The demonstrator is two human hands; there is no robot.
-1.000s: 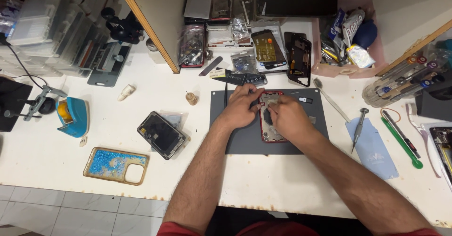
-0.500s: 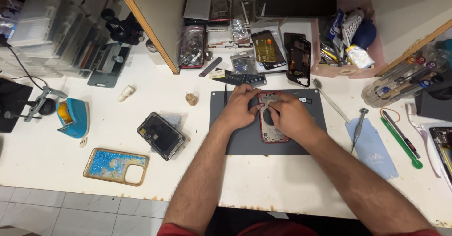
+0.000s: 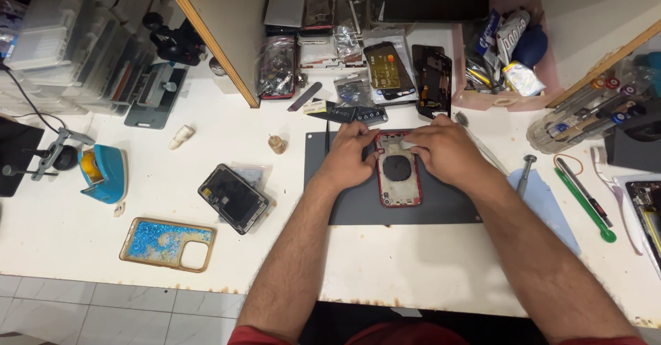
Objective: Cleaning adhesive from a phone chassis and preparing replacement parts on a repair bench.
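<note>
1. The opened red phone housing with a round black coil in its middle (image 3: 399, 173) lay flat on the dark grey rectangular work mat (image 3: 441, 204), near the centre of the white worktop (image 3: 103, 248).
2. The left hand (image 3: 350, 155) rested on the left upper edge of the housing, and its fingers were closed against the frame, pinching it at the top corner.
3. The right hand (image 3: 444, 153) covered the right upper edge of the housing; its fingers were also pressed together on the frame. It seemed that a small pale piece was under the fingertips, but the view was not clear enough to be sure.
4. Left of the mat, a black phone screen on a clear plastic bag (image 3: 234, 197) lay at an angle.
5. Nearer to the worktop's front edge, a phone case with blue glitter and a golden rim (image 3: 167, 244) lay flat.
6. A turquoise tape dispenser (image 3: 103, 174) stood well apart, at the far left.
7. Right of the mat, a screwdriver with a metal head (image 3: 525, 173) lay on a light blue cloth (image 3: 551, 211), and a green plastic tool (image 3: 585, 207) lay just beside them.
8. A pink tray full of small tools (image 3: 506, 56) stood behind the mat, to the right.
</note>
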